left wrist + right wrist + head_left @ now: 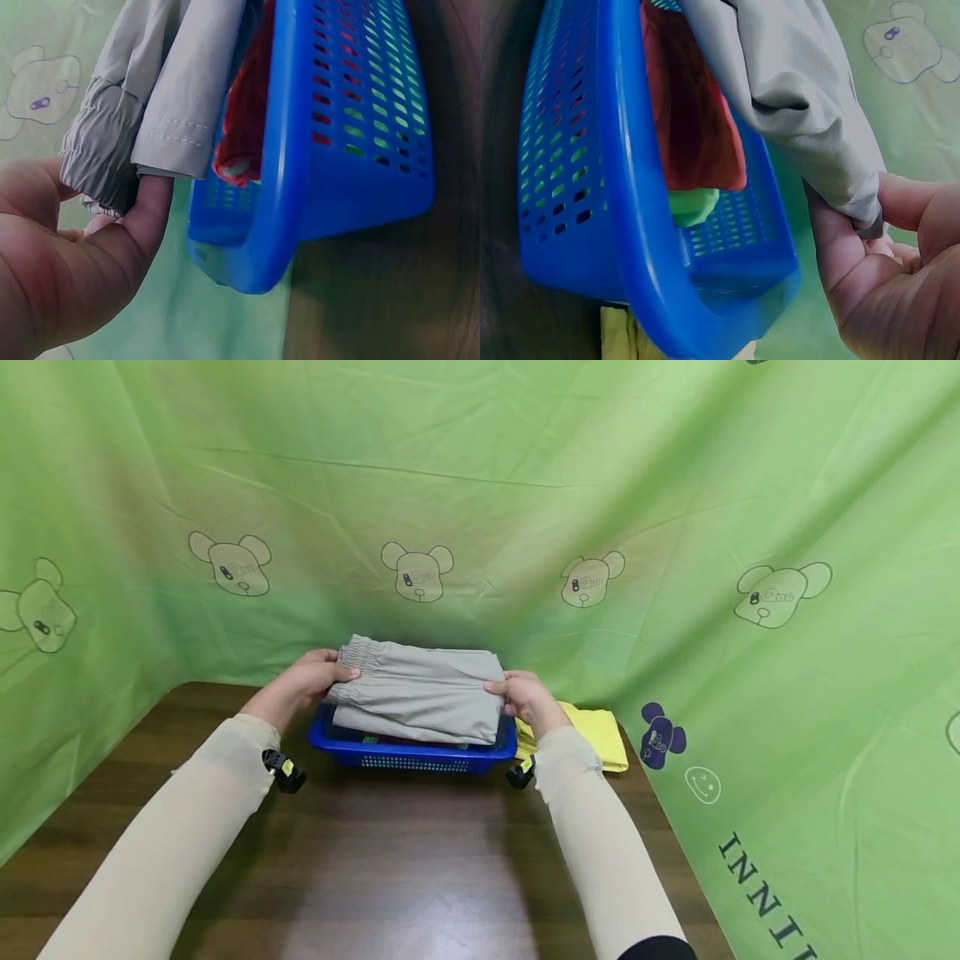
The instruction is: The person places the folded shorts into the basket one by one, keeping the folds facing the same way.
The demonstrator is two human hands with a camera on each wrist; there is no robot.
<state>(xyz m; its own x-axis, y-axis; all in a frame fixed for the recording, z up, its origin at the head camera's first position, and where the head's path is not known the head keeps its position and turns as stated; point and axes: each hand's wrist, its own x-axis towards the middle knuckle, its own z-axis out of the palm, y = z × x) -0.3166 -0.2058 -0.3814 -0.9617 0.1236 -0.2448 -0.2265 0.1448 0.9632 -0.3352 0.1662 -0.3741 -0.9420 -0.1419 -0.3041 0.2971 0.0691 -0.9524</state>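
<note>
A folded pair of light grey trousers (420, 689) with a gathered elastic waistband is held level over a blue plastic basket (412, 756). My left hand (315, 675) pinches the waistband end, thumb on top and fingers beneath. At the other end my right hand (521, 693) grips the folded edge the same way. Inside the basket, below the trousers, lie a red cloth (697, 127) and a light green cloth (694, 206). In the left wrist view the trousers' edge stands just above the basket rim (281, 150).
A folded yellow cloth (600, 739) lies on the brown wooden table (405, 860), right of the basket and partly behind my right wrist. Green printed curtain (480, 485) hangs close behind the table and along both its sides.
</note>
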